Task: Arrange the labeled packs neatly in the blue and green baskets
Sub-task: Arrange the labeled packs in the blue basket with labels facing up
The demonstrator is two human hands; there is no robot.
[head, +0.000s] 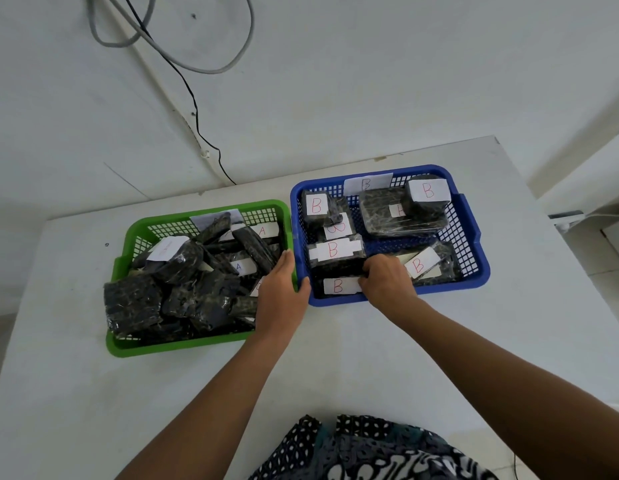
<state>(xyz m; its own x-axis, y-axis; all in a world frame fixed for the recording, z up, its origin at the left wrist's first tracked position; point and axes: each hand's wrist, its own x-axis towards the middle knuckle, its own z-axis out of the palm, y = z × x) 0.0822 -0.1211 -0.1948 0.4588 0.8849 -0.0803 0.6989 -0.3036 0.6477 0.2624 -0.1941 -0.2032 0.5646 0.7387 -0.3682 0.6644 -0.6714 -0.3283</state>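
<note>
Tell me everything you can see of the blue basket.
The blue basket looks like plastic, rectangular, with lattice walls and a solid rim. It stands on the white table, right beside the green basket. Dark wrapped packs labeled B lie inside. The right hand reaches into it; the left hand rests at its near left corner.

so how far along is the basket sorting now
Sorting looks done: B packs sit in the blue basket, A packs in the green basket. In hand: the right hand curls on a B pack at the blue basket's near edge, while the left hand rests on the green basket's rim. Left: the A packs lie in a jumbled heap.
</note>
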